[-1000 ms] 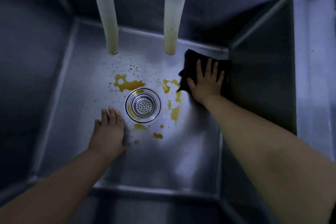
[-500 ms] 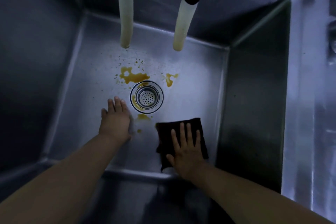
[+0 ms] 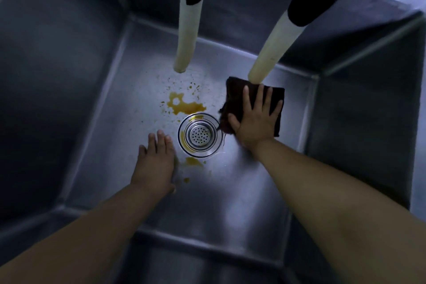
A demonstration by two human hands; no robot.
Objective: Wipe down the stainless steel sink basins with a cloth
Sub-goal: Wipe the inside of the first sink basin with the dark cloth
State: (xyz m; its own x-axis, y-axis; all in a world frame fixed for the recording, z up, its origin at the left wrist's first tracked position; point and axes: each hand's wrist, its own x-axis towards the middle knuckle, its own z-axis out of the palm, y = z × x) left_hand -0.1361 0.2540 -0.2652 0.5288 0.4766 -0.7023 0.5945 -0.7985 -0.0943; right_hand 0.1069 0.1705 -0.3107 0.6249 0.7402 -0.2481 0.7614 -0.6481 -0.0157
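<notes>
Steel sink basin (image 3: pixel 110 136), right hand (image 3: pixel 255 120) fingers spread on dark cloth (image 3: pixel 237 92), left hand (image 3: pixel 154 163) flat.

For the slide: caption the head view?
Right hand presses dark cloth beside drain; left hand rests flat.

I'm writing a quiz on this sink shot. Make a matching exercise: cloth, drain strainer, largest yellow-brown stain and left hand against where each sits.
Things:
1. dark cloth
2. drain strainer
3. largest yellow-brown stain
4. left hand

Places:
A. flat on the basin floor, left of the drain
B. middle of the basin floor
C. under the right hand, right of the drain
D. beyond the drain, toward the hoses

Pairs: 1-C, 2-B, 3-D, 4-A
</notes>
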